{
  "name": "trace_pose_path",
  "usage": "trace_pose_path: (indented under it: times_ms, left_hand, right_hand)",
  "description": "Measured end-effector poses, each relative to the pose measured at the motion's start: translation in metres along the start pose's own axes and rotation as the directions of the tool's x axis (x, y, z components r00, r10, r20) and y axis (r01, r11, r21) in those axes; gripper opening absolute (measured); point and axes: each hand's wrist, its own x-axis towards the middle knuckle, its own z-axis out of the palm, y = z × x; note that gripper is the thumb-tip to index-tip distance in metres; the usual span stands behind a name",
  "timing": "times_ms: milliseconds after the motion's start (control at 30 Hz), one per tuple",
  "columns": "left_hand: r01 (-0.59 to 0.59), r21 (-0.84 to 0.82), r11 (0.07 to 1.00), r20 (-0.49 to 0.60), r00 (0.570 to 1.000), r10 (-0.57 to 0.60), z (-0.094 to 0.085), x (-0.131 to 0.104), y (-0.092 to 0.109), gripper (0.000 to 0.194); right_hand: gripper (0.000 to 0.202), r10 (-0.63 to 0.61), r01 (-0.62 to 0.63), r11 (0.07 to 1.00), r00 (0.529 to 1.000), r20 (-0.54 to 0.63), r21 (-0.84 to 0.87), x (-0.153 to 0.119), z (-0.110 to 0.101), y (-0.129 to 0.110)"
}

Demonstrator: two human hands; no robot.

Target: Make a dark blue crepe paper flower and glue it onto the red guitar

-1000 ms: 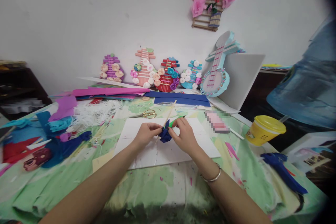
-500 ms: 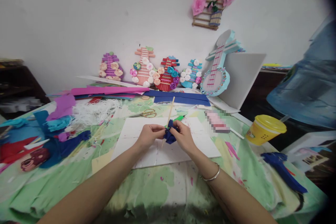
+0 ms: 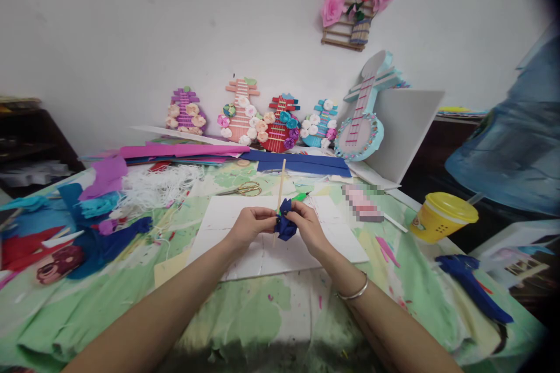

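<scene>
A dark blue crumpled crepe-paper flower [image 3: 286,228] is held over a white board [image 3: 245,262], with a thin wooden stick [image 3: 282,180] rising steeply behind it. My left hand [image 3: 249,225] is closed, thumb and finger pinching the flower's left edge close to the stick. From the other side, my right hand [image 3: 308,225] pinches the flower's upper right part. Whether either hand also grips the stick is hidden by the paper and fingers. A green tool [image 3: 300,196] with a dark tip lies just beyond the right fingers. Gold-handled scissors [image 3: 248,189] rest behind the board.
Coloured paper scraps [image 3: 102,204] and white string [image 3: 157,183] cover the left side. Blue paper strips [image 3: 301,164] lie at the back, below decorated lute-shaped crafts [image 3: 280,122]. A yellow-lidded bucket [image 3: 444,215] and a blue glue gun [image 3: 475,288] are on the right.
The stick has turned slightly more upright, and more of the blue flower shows between the fingers. Both hands keep nearly the same place.
</scene>
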Motion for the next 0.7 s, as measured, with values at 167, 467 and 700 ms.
trace_pose_path:
  times_ms: [167,467,700]
  left_hand:
    - [0.004,0.012,1.0,0.042,0.999,-0.005,-0.002,0.001,-0.001,0.029]
    - [-0.007,0.015,1.0,0.036,0.999,0.006,-0.006,0.004,-0.005,0.028]
    - [-0.012,0.081,0.997,0.002,1.0,0.012,-0.009,0.008,-0.007,0.028]
  right_hand:
    - [0.009,0.0,-0.001,0.999,1.0,0.029,0.036,0.0,0.0,-0.003]
    - [0.014,-0.288,0.296,0.946,0.954,0.078,-0.134,-0.008,-0.007,-0.012]
    - [0.008,-0.398,0.393,0.796,0.913,0.091,-0.461,-0.008,-0.009,-0.019]
